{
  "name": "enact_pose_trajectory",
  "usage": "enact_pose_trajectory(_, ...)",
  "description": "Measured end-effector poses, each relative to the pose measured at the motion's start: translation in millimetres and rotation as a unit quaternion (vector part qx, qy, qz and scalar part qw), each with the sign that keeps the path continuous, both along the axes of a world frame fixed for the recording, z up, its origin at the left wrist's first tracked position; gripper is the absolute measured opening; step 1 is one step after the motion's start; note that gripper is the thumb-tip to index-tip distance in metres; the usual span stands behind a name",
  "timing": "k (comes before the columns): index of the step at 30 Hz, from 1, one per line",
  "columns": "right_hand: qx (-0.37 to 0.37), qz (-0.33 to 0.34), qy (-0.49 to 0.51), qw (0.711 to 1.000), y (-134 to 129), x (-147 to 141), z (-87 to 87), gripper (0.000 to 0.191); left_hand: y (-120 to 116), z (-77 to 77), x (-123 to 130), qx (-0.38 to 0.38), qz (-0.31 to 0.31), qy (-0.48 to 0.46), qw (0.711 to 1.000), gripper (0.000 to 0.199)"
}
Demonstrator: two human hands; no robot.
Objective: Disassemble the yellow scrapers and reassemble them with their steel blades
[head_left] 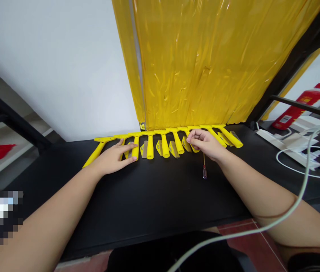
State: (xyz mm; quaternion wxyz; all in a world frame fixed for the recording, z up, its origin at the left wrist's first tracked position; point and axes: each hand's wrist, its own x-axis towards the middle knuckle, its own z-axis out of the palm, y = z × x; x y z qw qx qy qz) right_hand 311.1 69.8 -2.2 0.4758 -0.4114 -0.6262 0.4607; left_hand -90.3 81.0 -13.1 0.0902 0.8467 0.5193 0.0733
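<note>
Yellow scraper-like tools [150, 145] stand side by side in a row at the back of the black tabletop, their handles toward me. Small yellow pieces with metal blades [174, 149] lie between the handles. My left hand [114, 156] rests over the left part of the row, fingers spread, touching a handle. Over the right part is my right hand [205, 143], its thumb and fingertips pinched together; anything between them is too small to make out. A small screwdriver [204, 172] with a dark handle lies just below my right hand.
The black table [154, 204] has a yellow plastic curtain [205, 64] and a white panel [63, 68] behind it. At right are a red bottle [300, 107], white boxes and power strips [290, 145]. A pale cable [304, 189] loops across my right forearm.
</note>
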Motion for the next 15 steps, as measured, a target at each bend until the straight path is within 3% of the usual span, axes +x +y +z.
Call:
enact_pose_trajectory(10, 0.004, -0.001, 0.005, 1.0, 0.6, 1.6, 0.8, 0.029, -2.8, 2.6, 2.1, 0.001, -0.003, 0.008, 1.0, 0.077)
enact_pose_trajectory(15, 0.012, -0.014, 0.012, 1.0, 4.5, 6.9, 3.0, 0.034, 0.0, 7.6, -0.5, 0.094, 0.034, 0.004, 0.995, 0.069)
